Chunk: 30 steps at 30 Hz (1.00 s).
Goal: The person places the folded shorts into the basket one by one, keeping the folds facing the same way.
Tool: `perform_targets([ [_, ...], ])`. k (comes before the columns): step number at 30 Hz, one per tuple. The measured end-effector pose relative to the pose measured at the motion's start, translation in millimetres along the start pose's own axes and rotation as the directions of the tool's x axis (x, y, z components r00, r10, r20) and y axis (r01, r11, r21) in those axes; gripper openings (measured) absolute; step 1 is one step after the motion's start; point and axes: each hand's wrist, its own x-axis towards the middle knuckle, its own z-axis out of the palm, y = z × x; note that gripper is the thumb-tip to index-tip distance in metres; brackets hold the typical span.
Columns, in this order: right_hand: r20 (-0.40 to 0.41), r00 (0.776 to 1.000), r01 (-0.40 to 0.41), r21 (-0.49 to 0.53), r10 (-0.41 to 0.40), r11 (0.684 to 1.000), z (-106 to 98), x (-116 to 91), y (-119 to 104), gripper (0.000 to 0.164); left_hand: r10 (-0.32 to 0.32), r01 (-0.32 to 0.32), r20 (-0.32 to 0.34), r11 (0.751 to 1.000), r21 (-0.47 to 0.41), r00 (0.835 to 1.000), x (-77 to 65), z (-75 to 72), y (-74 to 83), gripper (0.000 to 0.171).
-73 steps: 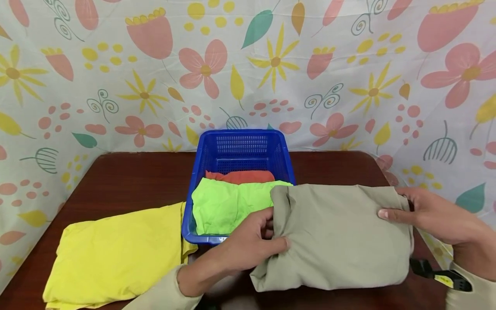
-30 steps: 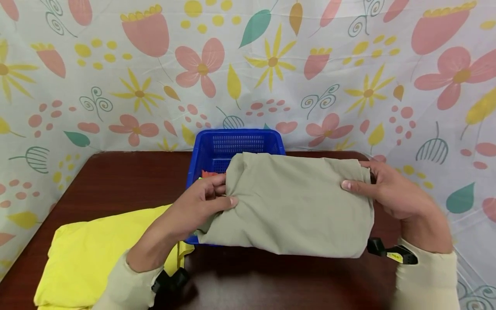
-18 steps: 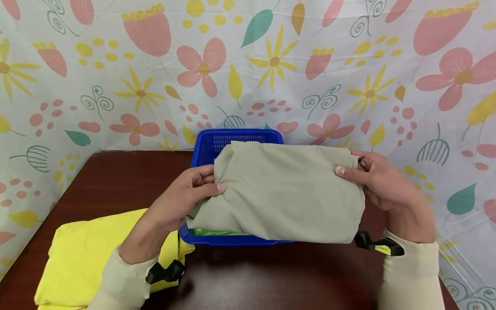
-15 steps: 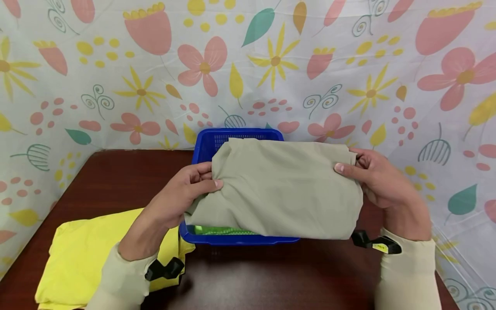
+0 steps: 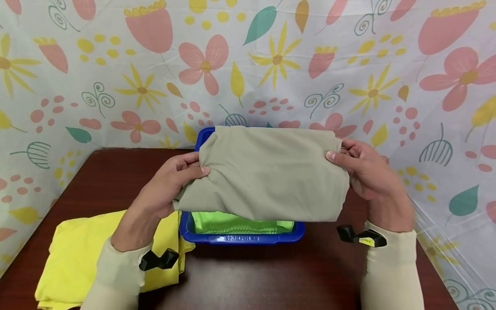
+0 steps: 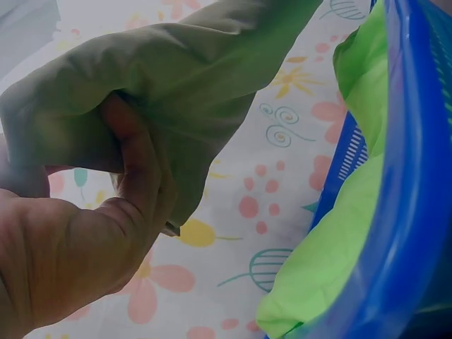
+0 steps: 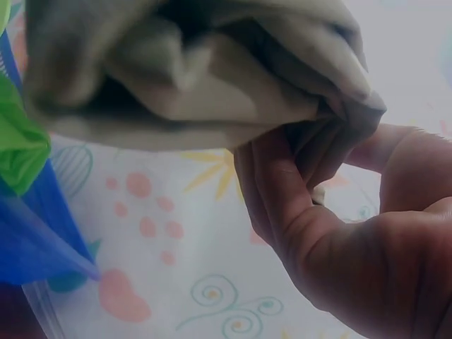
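A folded grey-beige cloth garment (image 5: 267, 172) hangs in the air over the blue plastic basket (image 5: 240, 238), hiding most of it. My left hand (image 5: 166, 185) pinches its left edge, thumb in front and fingers behind. At the opposite edge, my right hand (image 5: 368, 176) grips the cloth the same way. Bright green cloth (image 5: 240, 223) shows inside the basket below the garment. In the left wrist view the garment (image 6: 162, 78) is raised above the basket rim (image 6: 392, 212). The right wrist view shows its layered folds (image 7: 205, 78) bunched between thumb and fingers.
A folded yellow garment (image 5: 85, 249) lies on the dark brown table (image 5: 252, 275), left of the basket and partly behind my left forearm. Behind the table hangs a white floral-print sheet (image 5: 248, 64). Black wrist devices (image 5: 159, 259) sit on both cuffs.
Both hands have carried the grey-beige garment leftward and up from beside the basket to over it. The red cloth seen earlier in the basket is now hidden behind it.
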Motion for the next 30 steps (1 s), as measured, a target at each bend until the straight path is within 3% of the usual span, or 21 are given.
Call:
perform_targets([
  [11, -0.085, 0.996, 0.03, 0.157, -0.017, 0.987, 10.5, 24.6, 5.7, 0.027, 0.024, -0.03, -0.096, 0.998, -0.059, 0.995, 6.9, -10.9, -0.9, 0.038],
  [17, -0.099, 0.995, 0.057, 0.277, -0.031, 0.959, 16.1, 41.1, 10.2, 0.024, 0.032, -0.045, -0.071, 0.982, -0.181, 0.997, 9.7, -18.5, -1.3, 0.034],
  [22, -0.138, 0.99, 0.066, 0.332, -0.02, 0.941, 19.6, 50.5, 13.5, 0.022, 0.049, -0.065, -0.076, 0.973, -0.221, 0.996, 11.1, -22.7, -2.2, 0.031],
  [30, -0.223, 0.975, 0.083, 0.399, 0.009, 0.913, 23.5, 60.6, 15.7, 0.017, 0.019, -0.056, -0.123, 0.95, -0.308, 0.992, 19.8, -20.7, -6.6, 0.044],
])
